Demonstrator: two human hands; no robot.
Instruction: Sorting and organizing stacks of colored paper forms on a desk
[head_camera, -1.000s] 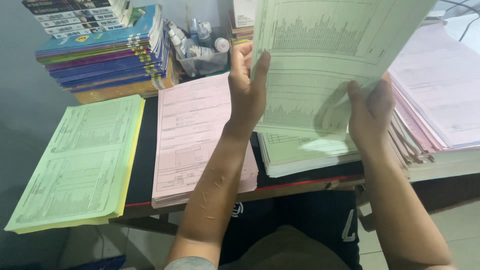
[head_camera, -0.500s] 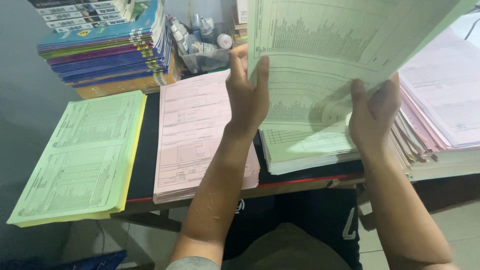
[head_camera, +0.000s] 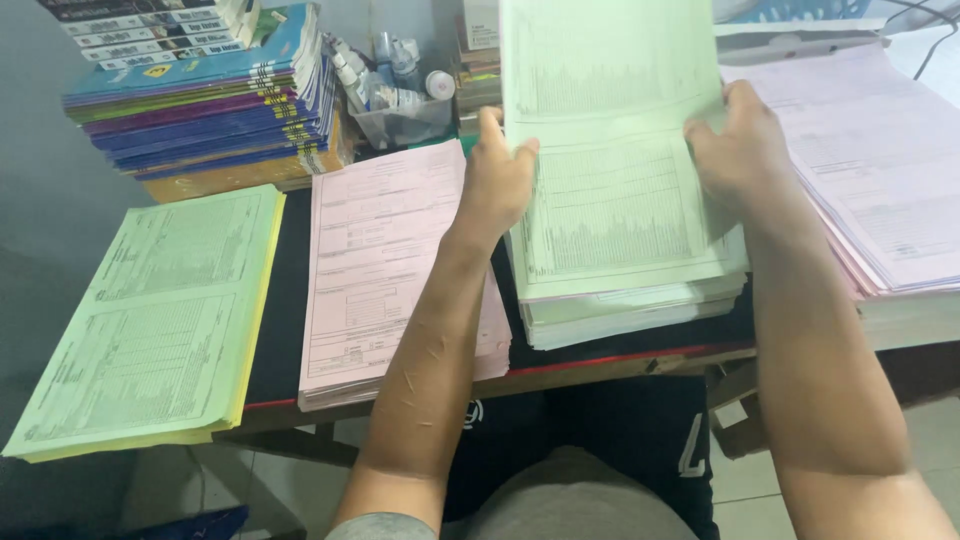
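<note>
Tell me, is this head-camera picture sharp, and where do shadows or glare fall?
Head view: mostly sharp; the print on the pale green paper sheets is too small to read; soft shadow beneath the right hand; the left hand evenly lit; mild brightness on the pink paper stack.

You hold matt green paper forms; matt pink paper sheets lie beside glossy-covered books and a seemingly clear plastic tub.
</note>
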